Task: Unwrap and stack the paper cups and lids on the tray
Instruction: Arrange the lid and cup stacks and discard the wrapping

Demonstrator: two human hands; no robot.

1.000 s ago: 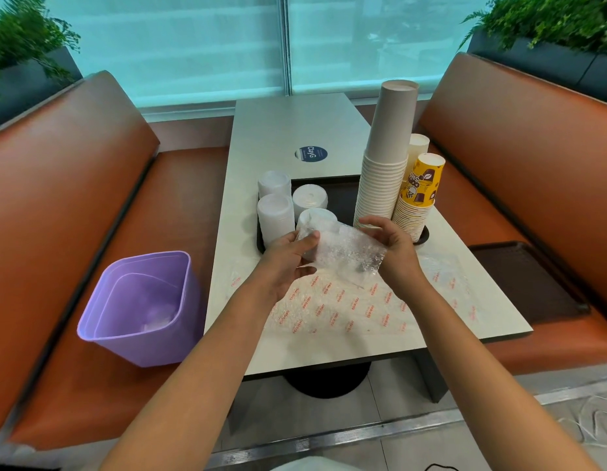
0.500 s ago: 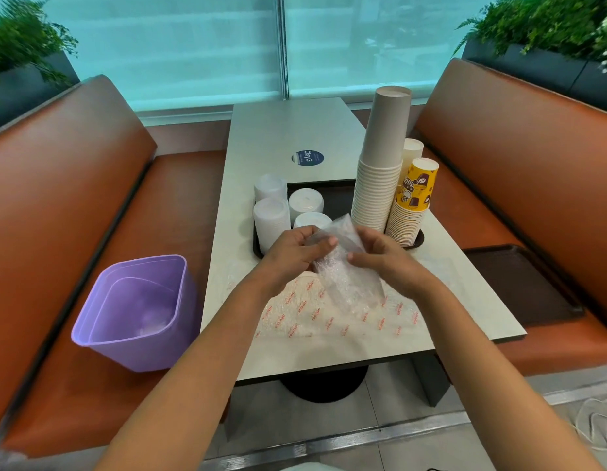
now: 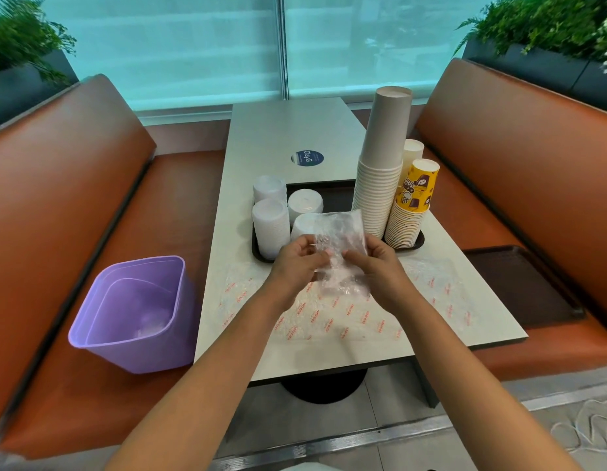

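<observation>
A dark tray [image 3: 336, 193] sits mid-table. On its left stand several stacks of white lids [image 3: 270, 227]. On its right rise a tall stack of white paper cups [image 3: 380, 175] and a shorter stack of yellow printed cups [image 3: 412, 205], with another white stack [image 3: 413, 149] behind. Just in front of the tray, my left hand [image 3: 295, 263] and my right hand [image 3: 376, 263] both pinch a crumpled clear plastic wrapper [image 3: 339, 253], held upright above the table. A lid stack [image 3: 303, 224] is partly hidden behind the wrapper.
A clear sheet with red print [image 3: 329, 311] lies flat on the table under my hands. A purple bin [image 3: 135, 314] stands on the left bench. A second dark tray [image 3: 522, 287] lies on the right bench. Orange seat backs flank the table.
My hands have drawn closer together and folded the wrapper from a wide spread into a narrower, upright bundle. The view has dipped slightly.
</observation>
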